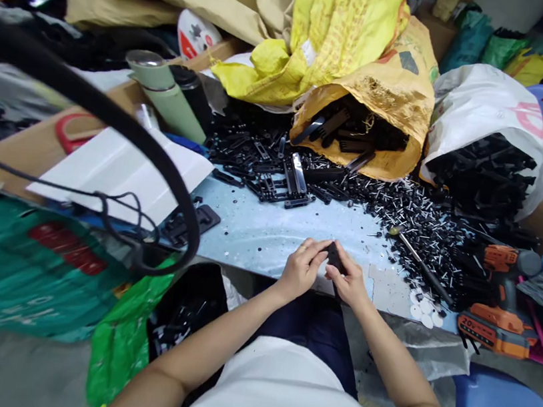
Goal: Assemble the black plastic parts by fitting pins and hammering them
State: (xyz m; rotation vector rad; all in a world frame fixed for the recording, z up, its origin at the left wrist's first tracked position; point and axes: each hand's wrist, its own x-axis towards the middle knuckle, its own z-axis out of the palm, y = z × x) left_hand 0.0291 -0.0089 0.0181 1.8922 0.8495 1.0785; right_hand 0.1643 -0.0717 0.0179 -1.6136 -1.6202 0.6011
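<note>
Black part (335, 257) sits gripped between the bent fingers of a person's left hand (301, 267) and right hand (349, 280), both closed on it above the near edge of a blue worktable (258, 225). To the right lie white discs (425, 310) and a long-shafted tool (422, 262), with an orange-and-black power drill (501, 300) farther out. Loose screws (404, 212) and black pieces (272, 180) heap across the back, before an open orange sack (387, 78) and a white sack (488, 96).
</note>
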